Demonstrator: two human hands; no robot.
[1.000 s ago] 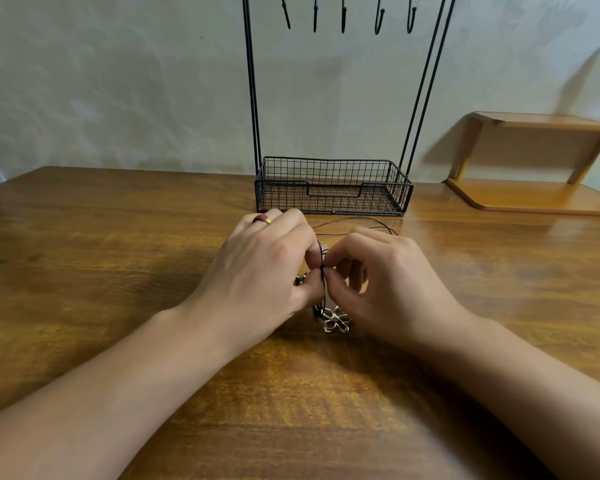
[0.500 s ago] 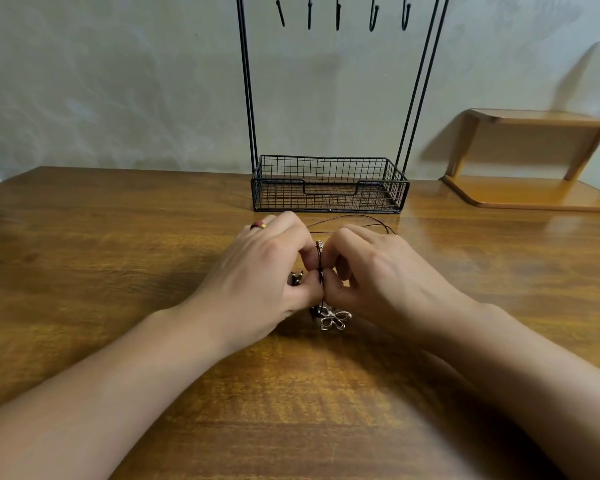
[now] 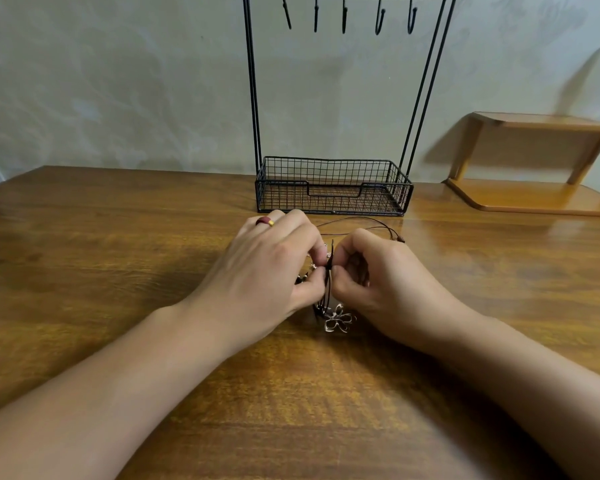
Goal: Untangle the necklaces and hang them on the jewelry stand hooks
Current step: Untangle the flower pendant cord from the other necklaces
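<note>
Fingers [image 3: 321, 252] of left hand [image 3: 271, 268] and right hand [image 3: 381, 282] curled, pinching tangled necklaces [image 3: 329, 271] between them; flower pendant [image 3: 339, 318] on bench [image 3: 118, 271]; jewelry stand [image 3: 333, 185] behind, hooks [image 3: 343, 19] bare.

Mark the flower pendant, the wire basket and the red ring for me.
flower pendant [image 3: 339, 318]: head view, centre of the metal petals.
wire basket [image 3: 333, 198]: head view, front wall below the notch.
red ring [image 3: 264, 221]: head view, band on a left-hand finger.
</note>
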